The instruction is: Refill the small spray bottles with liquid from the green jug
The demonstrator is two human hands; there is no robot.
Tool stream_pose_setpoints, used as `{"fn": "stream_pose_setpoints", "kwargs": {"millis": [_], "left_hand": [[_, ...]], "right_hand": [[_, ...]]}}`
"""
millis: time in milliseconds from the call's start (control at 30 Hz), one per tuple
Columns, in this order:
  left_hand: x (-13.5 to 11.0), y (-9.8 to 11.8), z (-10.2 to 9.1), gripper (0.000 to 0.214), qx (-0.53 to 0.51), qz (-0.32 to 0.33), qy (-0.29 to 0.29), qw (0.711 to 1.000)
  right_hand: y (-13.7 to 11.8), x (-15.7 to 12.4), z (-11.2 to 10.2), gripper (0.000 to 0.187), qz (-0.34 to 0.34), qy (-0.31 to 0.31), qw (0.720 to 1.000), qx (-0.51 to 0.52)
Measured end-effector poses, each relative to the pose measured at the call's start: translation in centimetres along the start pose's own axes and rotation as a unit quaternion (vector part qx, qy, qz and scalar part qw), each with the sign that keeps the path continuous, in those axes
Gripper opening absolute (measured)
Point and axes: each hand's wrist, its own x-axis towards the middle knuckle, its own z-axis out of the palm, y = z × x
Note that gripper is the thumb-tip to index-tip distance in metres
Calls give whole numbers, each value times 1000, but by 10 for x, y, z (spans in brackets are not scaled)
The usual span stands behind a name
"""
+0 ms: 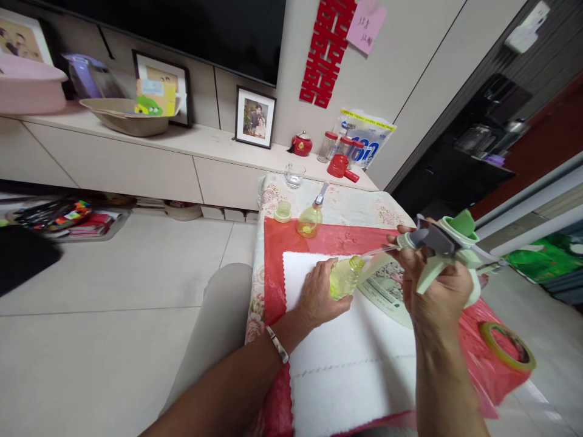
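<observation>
My left hand is wrapped round a small clear bottle of yellow liquid, tilted on its side over a white towel. My right hand grips a pale green spray-pump head with a grey trigger. Its thin dip tube points left, and the tip reaches the bottle's open neck. A second small yellow bottle with a sprayer stands upright farther back on the table, next to a pale green cap.
The small table has a floral cover and a red cloth. A roll of tape lies at its right edge, a printed label sheet under my hands. A glass, jars and photo frames sit on the low cabinet behind.
</observation>
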Motion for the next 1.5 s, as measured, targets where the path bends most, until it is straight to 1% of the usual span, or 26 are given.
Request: {"fn": "stream_pose_setpoints", "kwargs": {"millis": [200, 300, 367, 400, 467, 533, 600, 667, 733, 800, 867, 967, 1067, 1167, 1233, 1300, 1400, 1500], "left_hand": [[-1, 0, 1, 79, -2, 5, 10, 1000], [-1, 1, -1, 78, -15, -1, 28, 1000], [0, 1, -2, 77, -25, -5, 52, 998], [0, 1, -2, 77, -27, -7, 67, 997], [1, 0, -3, 78, -26, -15, 100, 995], [2, 0, -4, 79, -20, -22, 131, 991], [3, 0, -5, 79, -14, -26, 154, 988], [4, 1, -7, 78, -8, -23, 171, 985], [5, 1, -8, 76, -5, -20, 192, 981], [7, 1, -10, 74, -4, -17, 216, 976], [8, 0, -11, 73, 2, -14, 240, 971], [10, -3, -11, 72, 16, -8, 266, 964], [12, -5, -12, 72, 24, -17, 288, 957], [13, -6, -13, 70, 23, -21, 300, 954], [13, -6, -14, 71, 21, -15, 306, 952], [13, -6, -15, 73, 24, -10, 313, 949], [13, -6, -17, 74, 37, -4, 323, 946], [12, -5, -18, 75, 52, 12, 328, 943]], "right_hand": [[-36, 8, 5, 36, -79, 12, 996, 31], [-51, 8, 5, 33, -111, 34, 992, 39], [-56, 6, 2, 33, -117, 37, 992, 18], [-55, 5, -1, 34, -111, 35, 993, -1], [-48, 0, -9, 35, -73, 18, 996, -41], [-34, -6, -17, 38, -12, -9, 996, -87], [-14, -13, -24, 43, 52, -55, 988, -134], [7, -20, -29, 52, 89, -101, 971, -195], [27, -27, -31, 59, 98, -130, 948, -274], [42, -33, -30, 58, 102, -148, 926, -332], [52, -36, -27, 52, 108, -170, 907, -369], [63, -37, -18, 44, 119, -199, 874, -427], [72, -35, -7, 39, 126, -216, 837, -487], [82, -33, 4, 33, 135, -235, 798, -538], [88, -33, 10, 33, 144, -248, 774, -565], [94, -34, 15, 37, 151, -260, 754, -584], [100, -37, 21, 40, 149, -274, 734, -603], [102, -42, 23, 39, 126, -280, 731, -609]]}}
